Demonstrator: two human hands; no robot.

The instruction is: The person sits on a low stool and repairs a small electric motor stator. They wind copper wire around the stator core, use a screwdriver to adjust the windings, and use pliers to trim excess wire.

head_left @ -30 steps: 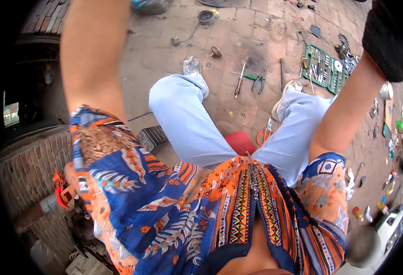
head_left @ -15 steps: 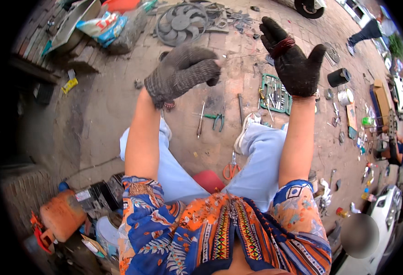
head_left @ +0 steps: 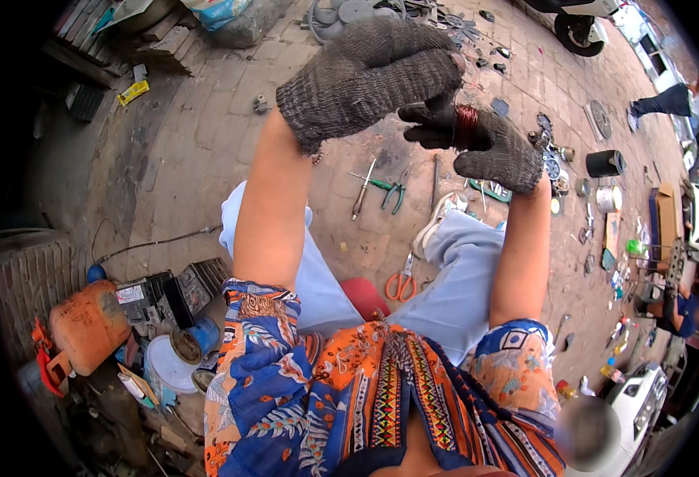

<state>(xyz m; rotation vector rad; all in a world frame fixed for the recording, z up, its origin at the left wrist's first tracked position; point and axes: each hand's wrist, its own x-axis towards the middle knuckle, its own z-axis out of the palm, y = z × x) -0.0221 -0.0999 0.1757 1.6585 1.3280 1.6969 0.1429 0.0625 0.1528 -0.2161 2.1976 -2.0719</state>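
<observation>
Both my hands wear dark knitted gloves and are raised over the paved floor. Dark red thin wire (head_left: 466,127) is wound around the fingers of my right hand (head_left: 496,147), which are stretched out, thumb apart. My left hand (head_left: 373,79) is just above and left of it, fingers pressed together in a pinch near the wire; a faint strand runs from its fingertips toward the winding. Below lie a screwdriver (head_left: 363,191), green-handled pliers (head_left: 395,197), a metal bar (head_left: 436,179) and orange-handled scissors (head_left: 401,286). My right forearm and hand partly cover a green tool case (head_left: 492,191).
A grey fan (head_left: 355,11) lies at the far side. Car batteries (head_left: 194,290), an orange container (head_left: 91,326) and a white lid (head_left: 173,364) crowd the lower left. To the right are a black cylinder (head_left: 605,163), a white tub (head_left: 608,198) and a scooter wheel (head_left: 578,33).
My left hand has moved right and up, close to the right hand. My right hand has turned and dropped, its fingers now pointing left. The view has shifted slightly.
</observation>
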